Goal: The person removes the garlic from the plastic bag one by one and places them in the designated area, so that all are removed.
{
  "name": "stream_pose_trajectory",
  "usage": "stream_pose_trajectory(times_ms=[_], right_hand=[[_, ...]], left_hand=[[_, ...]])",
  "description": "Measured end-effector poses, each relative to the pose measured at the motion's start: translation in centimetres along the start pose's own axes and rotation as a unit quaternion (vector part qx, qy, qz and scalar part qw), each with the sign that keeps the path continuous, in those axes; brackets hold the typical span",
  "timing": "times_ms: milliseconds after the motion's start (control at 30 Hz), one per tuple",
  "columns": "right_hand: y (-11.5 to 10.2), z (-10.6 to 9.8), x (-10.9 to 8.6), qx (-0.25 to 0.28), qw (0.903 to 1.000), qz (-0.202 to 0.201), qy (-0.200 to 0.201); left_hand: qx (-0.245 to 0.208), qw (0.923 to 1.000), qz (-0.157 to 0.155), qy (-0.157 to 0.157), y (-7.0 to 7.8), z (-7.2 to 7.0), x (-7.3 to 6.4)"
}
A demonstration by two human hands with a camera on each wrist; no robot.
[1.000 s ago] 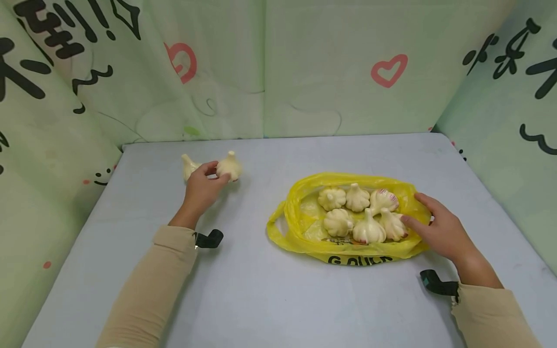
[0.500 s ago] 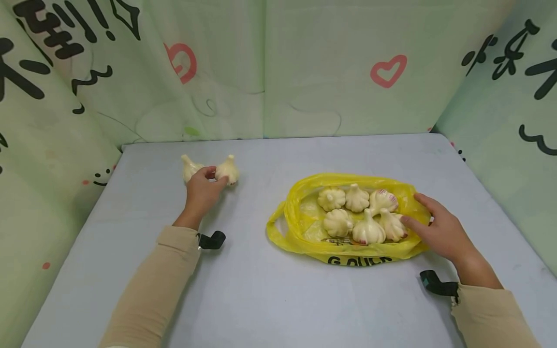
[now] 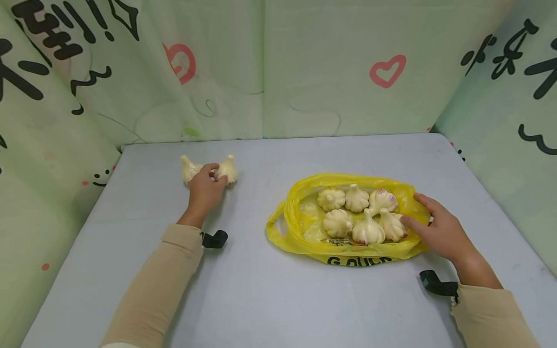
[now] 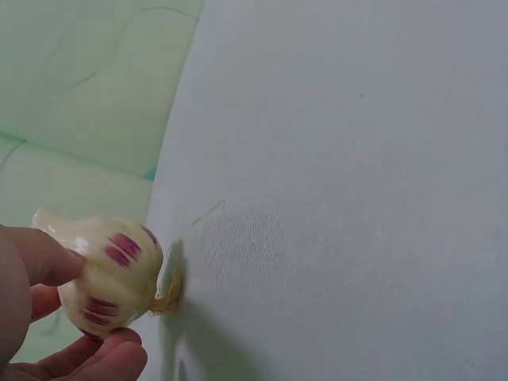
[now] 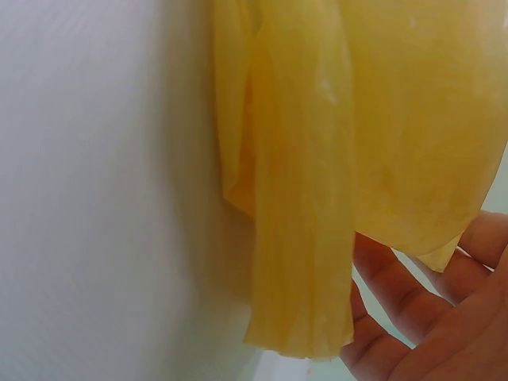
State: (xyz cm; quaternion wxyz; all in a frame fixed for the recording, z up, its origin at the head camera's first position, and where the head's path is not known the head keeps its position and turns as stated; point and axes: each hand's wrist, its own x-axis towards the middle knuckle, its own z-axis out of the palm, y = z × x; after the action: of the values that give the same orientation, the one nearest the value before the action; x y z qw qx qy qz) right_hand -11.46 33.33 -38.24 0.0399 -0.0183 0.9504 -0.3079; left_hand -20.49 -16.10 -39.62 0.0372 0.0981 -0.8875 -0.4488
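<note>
My left hand (image 3: 205, 189) pinches a garlic bulb (image 3: 227, 170) between thumb and fingers at the back left of the table. In the left wrist view this garlic bulb (image 4: 111, 266) shows purple streaks, and its root tuft is right at the table surface. Another garlic bulb (image 3: 189, 169) sits just left of it, partly hidden by the hand. On the right, a yellow plastic bag (image 3: 300, 249) lies with its mouth spread, several garlic bulbs (image 3: 369, 229) inside. My right hand (image 3: 441, 229) grips the bag's right rim, thumb inside; in the right wrist view its fingers (image 5: 397, 290) lie behind the yellow plastic.
The white table (image 3: 278, 304) ends at a patterned green curtain (image 3: 304, 72) behind and on both sides. The bag's loop handle (image 3: 275, 227) points left, toward the middle of the table. A black wrist camera (image 3: 214, 239) juts from the left sleeve.
My left hand has lowered the garlic bulb slightly toward me and to the left, down to the table beside the other bulb. The right hand and bag stay as they were.
</note>
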Motion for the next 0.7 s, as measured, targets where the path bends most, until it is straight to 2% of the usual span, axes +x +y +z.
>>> stream_pose_trajectory(times_ms=[133,233,700], right_hand=[[0.0,0.0,0.0,-0.001,1.0,-0.002,0.001],[0.0,0.0,0.0,-0.002,1.0,-0.003,0.001],[0.1,0.0,0.0,0.003,1.0,-0.002,-0.001]], left_hand=[[0.037,0.9987,0.033,0.015,0.3,0.2,0.0],[0.054,0.9973,0.047,0.02,0.4,0.4,0.0],[0.073,0.9944,0.047,0.06,0.1,1.1,0.0]])
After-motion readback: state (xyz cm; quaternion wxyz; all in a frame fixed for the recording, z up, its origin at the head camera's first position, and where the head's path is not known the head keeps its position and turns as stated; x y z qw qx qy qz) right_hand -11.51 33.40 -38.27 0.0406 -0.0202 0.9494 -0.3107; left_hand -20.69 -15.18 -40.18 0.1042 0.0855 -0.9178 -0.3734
